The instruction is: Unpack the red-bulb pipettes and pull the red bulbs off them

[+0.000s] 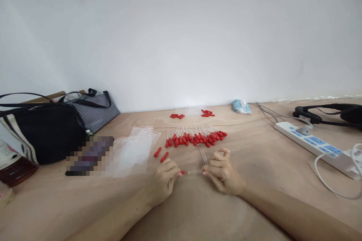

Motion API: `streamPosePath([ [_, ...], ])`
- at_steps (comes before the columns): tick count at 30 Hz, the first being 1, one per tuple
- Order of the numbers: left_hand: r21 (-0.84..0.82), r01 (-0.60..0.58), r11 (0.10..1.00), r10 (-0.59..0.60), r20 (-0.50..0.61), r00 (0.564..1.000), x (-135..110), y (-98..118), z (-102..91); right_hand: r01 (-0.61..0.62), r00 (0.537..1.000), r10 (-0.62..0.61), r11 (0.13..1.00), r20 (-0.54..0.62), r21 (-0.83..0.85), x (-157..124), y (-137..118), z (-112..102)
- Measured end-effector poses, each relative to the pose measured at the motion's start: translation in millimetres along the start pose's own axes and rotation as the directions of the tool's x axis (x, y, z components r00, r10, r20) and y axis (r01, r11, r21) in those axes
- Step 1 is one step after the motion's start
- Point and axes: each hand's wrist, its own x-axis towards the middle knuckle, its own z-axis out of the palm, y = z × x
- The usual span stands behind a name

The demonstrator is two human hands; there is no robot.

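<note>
Red bulb [183,172], slim transparent tube [195,172]

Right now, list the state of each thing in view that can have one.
Left hand: pinching red rubber bulb
Right hand: pinching clear tube
Red rubber bulb: apart from clear tube
Clear tube: bare at the end facing the bulb
Loose red bulbs: two, lying without tubes
Front row of droppers: lying, bulbs fitted
Zip-lock bags: flat, overlapping
Power strip: plug inserted
Black bag: upright
</note>
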Motion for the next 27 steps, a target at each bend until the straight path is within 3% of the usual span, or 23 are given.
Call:
streamPosePath([
  [5, 0.035, 0.237, 0.971, -0.228, -0.165, 0.960, 2.5, -12.7, -19.5, -0.306, 0.943, 0.300, 0.952, -0.144, -0.024, -6.0, 20.7, -4.5],
  [7, 0.085, 0.355, 0.931, -0.326, -0.245, 0.913, 5.7, -22.6, -28.7, -0.361, 0.917, 0.354, 0.932, -0.183, -0.007, -5.5, 24.4, -1.0],
  [10, 0.174, 0.560, 0.810, -0.487, -0.332, 0.808, 5.8, -41.5, -37.0, -0.380, 0.912, 0.370, 0.925, -0.179, -0.021, -2.2, 25.0, 5.7],
  [13, 0.249, 0.634, 0.732, -0.583, -0.253, 0.772, 0.6, -54.9, -37.5, -0.358, 0.928, 0.346, 0.931, -0.140, -0.071, 2.3, 23.7, 10.6],
  [18, 0.305, 0.581, 0.754, -0.549, -0.193, 0.814, 6.5, -57.1, -36.1, -0.314, 0.949, 0.312, 0.940, -0.037, -0.135, 8.5, 19.2, 10.3],
  [20, 0.367, 0.588, 0.721, -0.583, -0.137, 0.801, 18.7, -58.5, -36.0, -0.298, 0.953, 0.302, 0.944, 0.010, -0.142, 9.8, 16.9, 7.8],
  [23, 0.449, 0.657, 0.606, -0.726, -0.026, 0.687, 42.3, -66.7, -31.3, -0.291, 0.952, 0.302, 0.945, 0.057, -0.146, 10.6, 15.1, 4.3],
  [27, 0.463, 0.706, 0.537, -0.817, 0.074, 0.572, 69.2, -80.1, -18.9, -0.295, 0.953, 0.302, 0.946, 0.030, -0.137, 10.1, 17.5, 3.1],
])
